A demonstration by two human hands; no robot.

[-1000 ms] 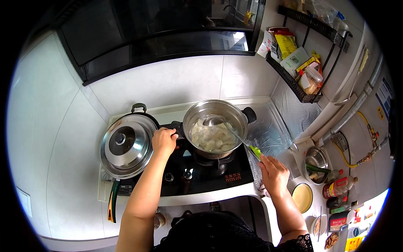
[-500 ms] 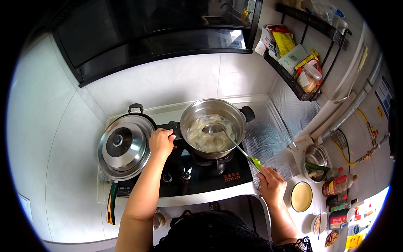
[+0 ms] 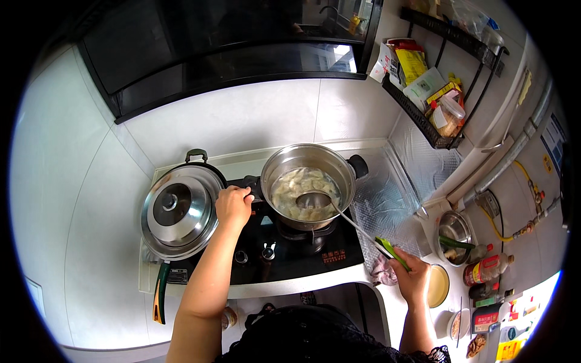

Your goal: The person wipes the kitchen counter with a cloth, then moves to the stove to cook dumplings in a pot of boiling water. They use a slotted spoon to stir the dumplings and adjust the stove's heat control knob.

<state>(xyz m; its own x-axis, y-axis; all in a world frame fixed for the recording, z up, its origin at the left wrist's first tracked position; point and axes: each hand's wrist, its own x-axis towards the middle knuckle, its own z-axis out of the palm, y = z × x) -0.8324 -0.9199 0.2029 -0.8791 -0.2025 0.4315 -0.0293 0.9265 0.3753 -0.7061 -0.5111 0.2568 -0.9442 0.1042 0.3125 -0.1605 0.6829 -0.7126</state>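
Observation:
A steel pot sits on the right side of the black gas stove, with pale dumplings in cloudy liquid. My left hand is closed at the end of the pot's black left handle; part of its grip is hidden. In my right hand is the green handle of a metal ladle. The ladle's bowl lies among the dumplings, near the pot's front side. A wok with a domed steel lid stands to the left of my left forearm.
Right of the stove, a pinkish cloth and a bowl of yellowish liquid lie near my right hand. Behind them are a steel basin and several bottles. A black wall rack holds packets and jars. The range hood hangs above.
My right hand has moved right and nearer to me, drawing the ladle's bowl toward the pot's front. The cloth beside it is now more visible. My left hand stays at the handle.

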